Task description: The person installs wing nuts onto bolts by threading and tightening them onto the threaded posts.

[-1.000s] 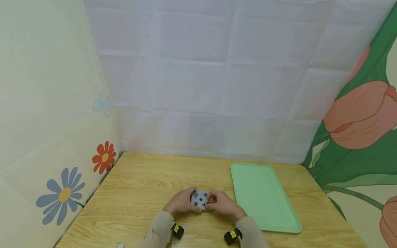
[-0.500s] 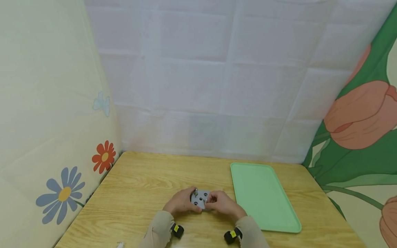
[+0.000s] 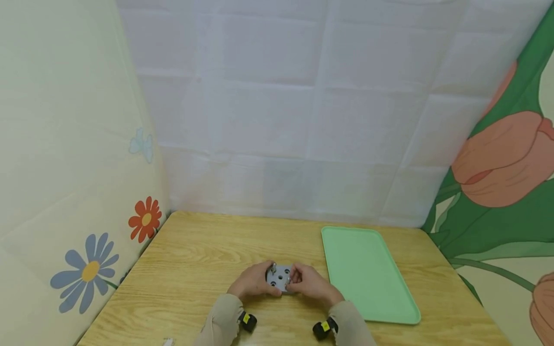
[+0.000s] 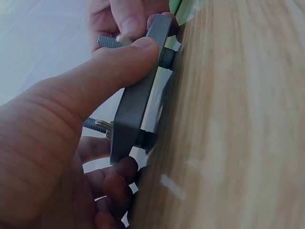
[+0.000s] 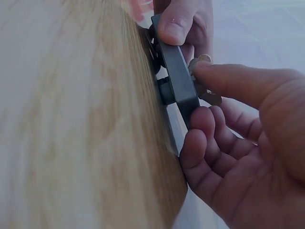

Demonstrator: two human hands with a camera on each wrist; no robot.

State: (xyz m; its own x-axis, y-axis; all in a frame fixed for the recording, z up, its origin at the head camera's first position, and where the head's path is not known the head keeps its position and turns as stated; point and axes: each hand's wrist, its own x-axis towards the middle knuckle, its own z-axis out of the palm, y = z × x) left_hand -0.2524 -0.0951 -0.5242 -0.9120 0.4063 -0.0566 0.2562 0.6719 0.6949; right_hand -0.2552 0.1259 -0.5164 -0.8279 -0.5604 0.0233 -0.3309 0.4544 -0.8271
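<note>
A grey metal plate [image 3: 280, 283] with several holes is held just above the table, bolts passing through it with their heads underneath. My left hand [image 3: 252, 280] grips its left side, thumb on the near edge. On the bolt near that hand sits a wing nut [image 4: 106, 127], its threaded end sticking out above. At the plate's right side my right hand [image 3: 312, 284] pinches a brass-coloured wing nut [image 5: 209, 97] between thumb and fingers. In the left wrist view, the bolt [image 4: 109, 41] under this nut shows its thread; the fingers partly hide the nut.
A light green tray [image 3: 368, 274] lies on the wooden table [image 3: 207, 240], right of the hands. A small whitish object [image 3: 168, 342], cut off by the frame, lies at the near left. Patterned cloths hang at both sides, with a white cloth behind.
My right fingers have shifted slightly around the wing nut, uncovering and covering it. The left hand and the plate have stayed in place.
</note>
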